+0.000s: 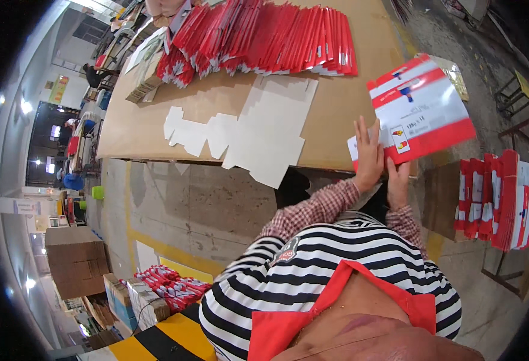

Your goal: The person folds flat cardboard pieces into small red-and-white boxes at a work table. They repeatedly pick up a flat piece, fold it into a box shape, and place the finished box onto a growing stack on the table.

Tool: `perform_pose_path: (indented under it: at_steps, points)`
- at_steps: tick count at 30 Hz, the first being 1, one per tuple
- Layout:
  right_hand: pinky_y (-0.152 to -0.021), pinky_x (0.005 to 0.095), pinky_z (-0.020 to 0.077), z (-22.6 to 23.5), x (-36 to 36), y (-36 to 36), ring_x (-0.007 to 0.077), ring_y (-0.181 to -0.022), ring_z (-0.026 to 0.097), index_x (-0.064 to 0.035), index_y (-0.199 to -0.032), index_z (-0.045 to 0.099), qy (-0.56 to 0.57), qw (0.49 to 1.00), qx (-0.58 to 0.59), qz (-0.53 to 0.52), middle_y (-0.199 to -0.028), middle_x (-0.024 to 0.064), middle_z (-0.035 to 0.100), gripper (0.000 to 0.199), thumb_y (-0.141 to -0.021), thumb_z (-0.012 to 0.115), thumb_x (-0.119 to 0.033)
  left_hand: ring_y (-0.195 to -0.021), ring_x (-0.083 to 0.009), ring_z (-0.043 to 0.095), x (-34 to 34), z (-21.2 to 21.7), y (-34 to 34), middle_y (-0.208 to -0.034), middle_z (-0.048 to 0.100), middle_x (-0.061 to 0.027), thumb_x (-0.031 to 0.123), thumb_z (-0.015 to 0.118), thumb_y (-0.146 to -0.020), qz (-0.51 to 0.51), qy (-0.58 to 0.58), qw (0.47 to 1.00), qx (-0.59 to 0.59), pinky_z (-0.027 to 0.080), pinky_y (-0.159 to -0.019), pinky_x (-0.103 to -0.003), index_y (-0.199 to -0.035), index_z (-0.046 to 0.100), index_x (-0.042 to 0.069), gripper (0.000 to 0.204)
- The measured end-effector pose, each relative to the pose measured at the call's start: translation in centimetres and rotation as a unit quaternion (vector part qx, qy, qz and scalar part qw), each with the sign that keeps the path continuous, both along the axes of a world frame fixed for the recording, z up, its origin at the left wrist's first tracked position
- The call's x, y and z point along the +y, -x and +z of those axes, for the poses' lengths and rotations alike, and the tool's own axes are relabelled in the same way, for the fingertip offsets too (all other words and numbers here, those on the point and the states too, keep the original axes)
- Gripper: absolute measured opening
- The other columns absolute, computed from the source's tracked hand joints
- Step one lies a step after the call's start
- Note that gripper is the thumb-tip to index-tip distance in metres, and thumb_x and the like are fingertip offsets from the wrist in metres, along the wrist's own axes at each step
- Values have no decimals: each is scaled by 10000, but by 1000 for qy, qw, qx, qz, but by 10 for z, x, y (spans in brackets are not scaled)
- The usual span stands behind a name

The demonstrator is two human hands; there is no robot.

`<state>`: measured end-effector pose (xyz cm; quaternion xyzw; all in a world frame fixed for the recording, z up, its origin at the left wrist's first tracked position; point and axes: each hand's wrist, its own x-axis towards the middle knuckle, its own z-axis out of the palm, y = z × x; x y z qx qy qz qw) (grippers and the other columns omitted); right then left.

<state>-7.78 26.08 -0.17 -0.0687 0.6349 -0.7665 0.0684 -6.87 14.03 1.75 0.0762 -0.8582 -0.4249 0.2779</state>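
Note:
A flat red-and-white printed carton [433, 114] lies at the right end of the brown table [343, 120], tilted and reaching past the table's edge. My left hand [368, 157] rests on its near left corner with the fingers stretched out and apart. Just right of it, my right hand [398, 183] has its fingers at the carton's near edge and seems to grip it there; part of those fingers is hidden. An unfolded white cardboard blank [270, 126] lies left of my hands, overhanging the table's near edge.
A long row of folded red-and-white cartons [276, 39] leans along the table's far side. On a stand to the right sits a bundled stack of similar cartons [498, 201]. More red bundles [171, 289] lie at lower left, near brown cardboard boxes [75, 262].

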Motion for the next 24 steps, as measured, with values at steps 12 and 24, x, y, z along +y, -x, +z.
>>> perform_pose_path:
  at_steps: [12,24]
  points:
    - [-777,278,541,22,110,336,140,-929,661,-50,-1333,563,-375,885,86,261,-1071,98,689,535,-811,681,-49,-1467,-452,137,-181,41,-213,-1585,217,-209,460,825,-718,102,245,913,-308,144,-1143,-636,-1509,346,125,983]
    - [-926,503,462,-31,-207,410,427,-1099,598,-8,-1185,640,-489,824,251,137,-1123,249,660,408,-974,461,-308,-1227,-279,532,-244,-11,-228,-1237,608,-87,10,609,-808,147,362,908,-155,311,-1108,-518,-1216,630,111,421]
